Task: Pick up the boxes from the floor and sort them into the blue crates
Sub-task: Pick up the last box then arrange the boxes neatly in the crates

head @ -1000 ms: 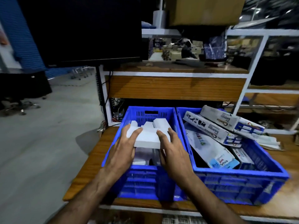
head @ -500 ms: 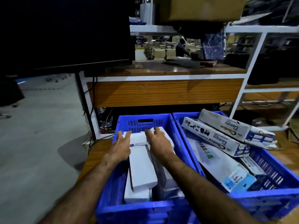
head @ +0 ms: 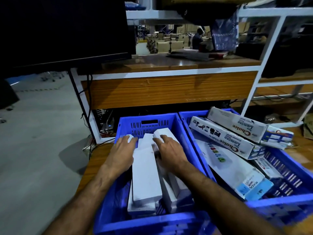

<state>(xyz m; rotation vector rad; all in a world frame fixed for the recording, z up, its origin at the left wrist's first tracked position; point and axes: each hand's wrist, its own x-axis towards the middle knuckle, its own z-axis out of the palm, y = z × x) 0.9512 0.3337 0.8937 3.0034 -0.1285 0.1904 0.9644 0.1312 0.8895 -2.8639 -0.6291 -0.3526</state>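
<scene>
At 9 o'clock of the view a grey concrete floor [head: 37, 150] is stretching away, and at 11 o'clock a large black flat monitor [head: 64, 29] is standing on the upper wooden shelf with its white metal frame [head: 169, 72].

Your left hand [head: 121, 154] is reaching into the left blue plastic crate [head: 145, 223], which is sitting on a brown wooden tabletop [head: 92, 165]. Its fingers are lying fairly straight and close together, resting flat on the far end of the long white cardboard boxes [head: 145, 175] stacked lengthwise in that crate; you are not pinching anything that I can see, though your thumb is hidden.

Your right hand [head: 171, 152], at 3 o'clock of the left one, is lying on the same stack with its fingers slightly spread, fingertips pressing on the white box at its 12 o'clock. Whether the thumb is curling under a box, I cannot tell.

At 3 o'clock of the first crate, touching it, the right blue plastic crate [head: 288, 206] is holding 2 long printed Choice Lumino cartons [head: 235, 138] leaning across its far rim, and a flat white carton with a light blue Viva end [head: 237, 173] is lying below them at 6 o'clock. Smaller printed boxes are showing at the right wall, too blurred to read.
</scene>
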